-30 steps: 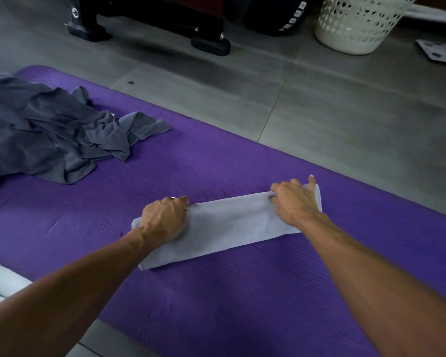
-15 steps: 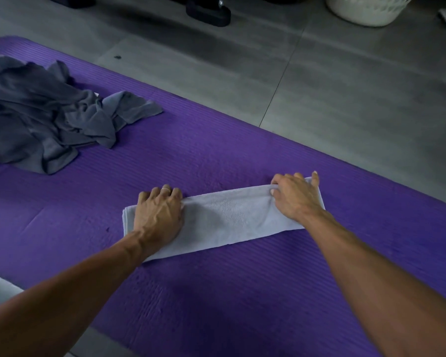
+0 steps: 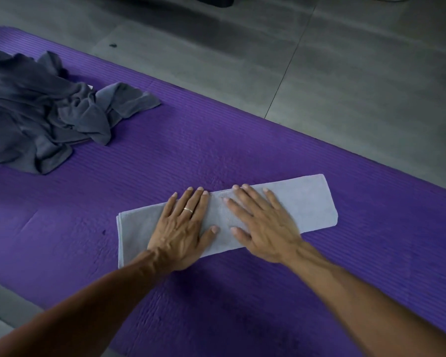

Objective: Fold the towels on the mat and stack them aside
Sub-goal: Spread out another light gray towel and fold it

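Grey tiled floor (image 3: 345, 81) fills the far side of the view, its grout lines crossing at an angle, and across it stretches a purple ribbed mat (image 3: 242, 155), running from the upper left down to the lower right. On the mat, near the middle, lies a light grey towel (image 3: 312, 202), folded into a long narrow strip that sits slightly tilted, its right end higher in the picture than its left. Both hands are down on it. The left hand (image 3: 183, 228) lies flat on the left half of the strip, fingers straight and close together, thumb out to the side, a gold ring (image 3: 188, 209) on one finger; its fingertips reach the strip's far edge. The right hand (image 3: 263, 225) lies flat just beside it on the middle of the strip, fingers straight and spread a little, palm pressed to the cloth. Neither hand grips anything; both are spread wide open on the fabric, thumbs nearly meeting. The towel's right end sticks out bare past the right hand, and its left end shows past the left wrist. Well apart, at the upper left of the mat, sits a crumpled heap of dark grey towels (image 3: 36, 112), one lighter grey corner trailing out toward the middle. Both forearms come in from the bottom edge.
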Demonstrator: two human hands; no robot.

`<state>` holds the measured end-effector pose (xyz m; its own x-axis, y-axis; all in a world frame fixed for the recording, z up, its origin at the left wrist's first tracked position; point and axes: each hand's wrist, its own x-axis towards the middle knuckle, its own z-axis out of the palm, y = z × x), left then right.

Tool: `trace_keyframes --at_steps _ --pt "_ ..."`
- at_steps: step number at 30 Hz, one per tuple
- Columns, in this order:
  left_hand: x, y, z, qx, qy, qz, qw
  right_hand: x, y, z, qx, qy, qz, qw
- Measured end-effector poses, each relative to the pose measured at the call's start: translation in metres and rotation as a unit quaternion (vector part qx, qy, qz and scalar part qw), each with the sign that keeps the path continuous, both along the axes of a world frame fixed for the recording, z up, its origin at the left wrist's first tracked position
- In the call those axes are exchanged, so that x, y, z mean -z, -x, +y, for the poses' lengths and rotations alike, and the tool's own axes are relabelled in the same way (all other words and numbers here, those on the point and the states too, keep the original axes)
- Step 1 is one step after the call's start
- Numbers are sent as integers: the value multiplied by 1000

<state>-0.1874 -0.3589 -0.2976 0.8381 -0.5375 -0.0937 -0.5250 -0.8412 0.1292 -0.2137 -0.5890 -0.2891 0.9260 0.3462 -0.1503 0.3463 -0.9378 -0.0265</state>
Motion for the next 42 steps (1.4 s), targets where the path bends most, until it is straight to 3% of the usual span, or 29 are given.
trace_keyframes --at_steps 4,7,10,12,16,19,22,25,28,30,33,37,40,42 --pt "2 -2 -1 -5 -12 9 1000 -5 -10 -97 128 73 39 988" --pt "3 -4 -1 -4 -9 3 1000 -18 -12 -112 255 92 27 962" --pt "2 -3 -2 -2 -2 -5 1000 -15 7 -69 176 30 -18 984" --pt "0 -4 1 16 4 0 1000 -10 25 -57 110 15 36 993" --pt "-3 -9 32 50 -17 -26 998 -21 16 -81 180 76 93 976" --pt "-9 -8 65 17 -40 -37 998 -30 15 -67 215 86 89 969" --pt "-25 -10 86 -31 -33 7 999 -39 26 -33 212 35 67 974" --pt "-41 -25 92 -105 0 109 988 -46 35 3 139 -26 66 988" --pt "-61 -42 91 -226 90 281 928 -55 37 42 103 -82 57 990" --pt "-68 -45 92 -232 147 364 890 -64 36 67 76 -113 47 990" --pt "-79 -42 88 -256 204 420 846 -73 34 98 38 -166 37 985" --pt "-93 -48 80 -346 343 472 734 -80 32 133 -1 -234 23 972" --pt "-105 -51 66 -385 424 507 644 -84 29 151 66 -291 13 954" --pt "-111 -48 55 -381 451 528 610 -86 23 152 132 -368 -25 920"
